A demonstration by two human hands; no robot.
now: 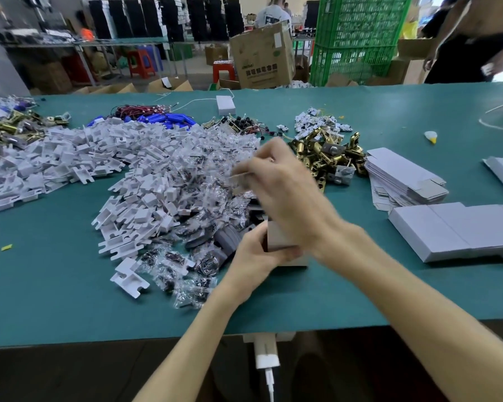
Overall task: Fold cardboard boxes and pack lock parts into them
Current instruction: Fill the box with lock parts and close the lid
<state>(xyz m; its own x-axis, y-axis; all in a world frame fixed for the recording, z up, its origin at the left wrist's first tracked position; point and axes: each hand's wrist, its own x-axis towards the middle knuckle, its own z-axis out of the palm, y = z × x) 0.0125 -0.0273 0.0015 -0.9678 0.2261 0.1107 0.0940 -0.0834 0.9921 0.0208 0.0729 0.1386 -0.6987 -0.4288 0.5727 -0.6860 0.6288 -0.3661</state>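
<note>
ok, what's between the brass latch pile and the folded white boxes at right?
The stack of flat box blanks lies between the brass latch pile and the folded white boxes, seen in the head view.

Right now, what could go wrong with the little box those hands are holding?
The right hand looks blurred above the small box that the left hand grips, so a hurried part might miss the box and fall. The clear bags lie close beside the box and not far from the front edge of the table, so a forearm could sweep some off.
</note>
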